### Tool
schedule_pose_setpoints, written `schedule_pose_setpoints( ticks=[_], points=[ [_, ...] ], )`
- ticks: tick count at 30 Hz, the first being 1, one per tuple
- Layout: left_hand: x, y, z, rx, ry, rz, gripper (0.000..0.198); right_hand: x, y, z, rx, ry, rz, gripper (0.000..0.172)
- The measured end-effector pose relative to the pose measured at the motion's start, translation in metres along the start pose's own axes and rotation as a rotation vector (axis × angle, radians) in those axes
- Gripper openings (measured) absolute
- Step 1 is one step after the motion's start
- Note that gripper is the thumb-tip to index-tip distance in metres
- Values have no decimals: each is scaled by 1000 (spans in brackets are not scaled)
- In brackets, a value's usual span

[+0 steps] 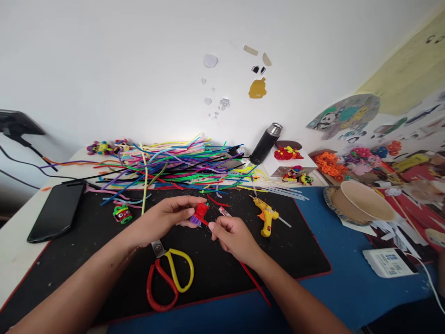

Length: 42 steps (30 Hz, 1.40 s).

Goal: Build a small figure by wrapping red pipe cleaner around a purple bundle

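Black mat (86,260): left hand (163,218) pinches red coil (200,212) mid-mat.

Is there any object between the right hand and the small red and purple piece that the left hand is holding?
Nothing visible. The left hand holds the red and purple piece, and the right hand sits just beside it, pinching a red pipe cleaner that runs up to the piece.
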<state>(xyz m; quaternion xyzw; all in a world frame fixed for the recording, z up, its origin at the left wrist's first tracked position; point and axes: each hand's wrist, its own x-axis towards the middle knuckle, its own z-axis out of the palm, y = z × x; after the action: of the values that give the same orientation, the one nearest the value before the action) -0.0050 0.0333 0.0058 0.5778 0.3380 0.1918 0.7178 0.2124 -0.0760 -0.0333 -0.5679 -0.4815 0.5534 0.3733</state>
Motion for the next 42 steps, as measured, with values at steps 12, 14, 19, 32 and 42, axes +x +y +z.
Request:
schedule_pose_setpoints(
  ticks=[12, 14, 19, 32, 42],
  points=[
    [3, -6, -2, -10, 4, 33, 45, -1, -2, -2, -27, 12, 1, 45],
    [3, -6, -2, -18, 8, 31, 45, -1, -2, -2, -31, 14, 1, 45],
    [4, -8, -3, -19, 7, 22, 46, -1, -2, -3, -38, 13, -1, 43],
    [3, -4, -1, 33, 30, 10, 50, -2, -5, -3, -33, 16, -3, 45],
    [1, -2, 6, 34, 52, 34, 51, -1, -9, -2, 40, -20, 11, 44]
  ],
)
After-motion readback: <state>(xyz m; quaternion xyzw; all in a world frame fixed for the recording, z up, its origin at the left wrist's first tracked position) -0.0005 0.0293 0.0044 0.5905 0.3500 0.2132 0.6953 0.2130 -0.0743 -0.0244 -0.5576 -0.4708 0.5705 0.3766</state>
